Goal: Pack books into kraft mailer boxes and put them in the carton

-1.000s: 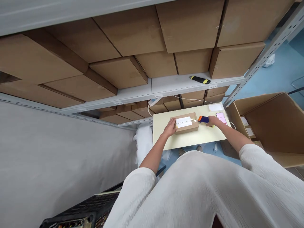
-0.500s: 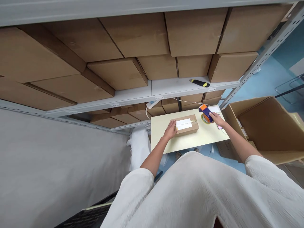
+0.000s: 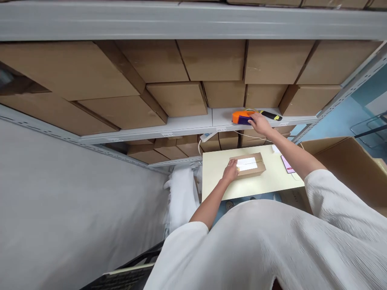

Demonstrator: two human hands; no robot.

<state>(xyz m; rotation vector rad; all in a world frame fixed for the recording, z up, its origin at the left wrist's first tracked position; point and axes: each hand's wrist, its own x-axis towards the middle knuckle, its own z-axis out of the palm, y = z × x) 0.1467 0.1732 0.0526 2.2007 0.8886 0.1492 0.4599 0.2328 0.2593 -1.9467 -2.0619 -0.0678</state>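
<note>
On the pale yellow table [image 3: 216,177] lies a small cardboard box [image 3: 250,172] with a white label [image 3: 246,163] on top and clear tape at its right end. My left hand [image 3: 231,170] rests on the box's left end, its fingers over the top edge. Up at the shelf, my right hand [image 3: 259,122] grips an orange and purple tape dispenser [image 3: 240,117], which is at the shelf's front edge. A black and yellow utility knife [image 3: 271,115] lies on the shelf just right of that hand.
Cardboard boxes [image 3: 178,98] fill the shelf [image 3: 190,123] behind the table. A phone [image 3: 288,164] lies at the table's right side. Farther right stands a large open carton [image 3: 347,165]. White wrapping material [image 3: 182,197] hangs left of the table, beside a grey wall [image 3: 75,209].
My right hand has carried the tape dispenser from above the table up to the shelf, beside the knife. My left hand has stayed on the box. The view has shifted.
</note>
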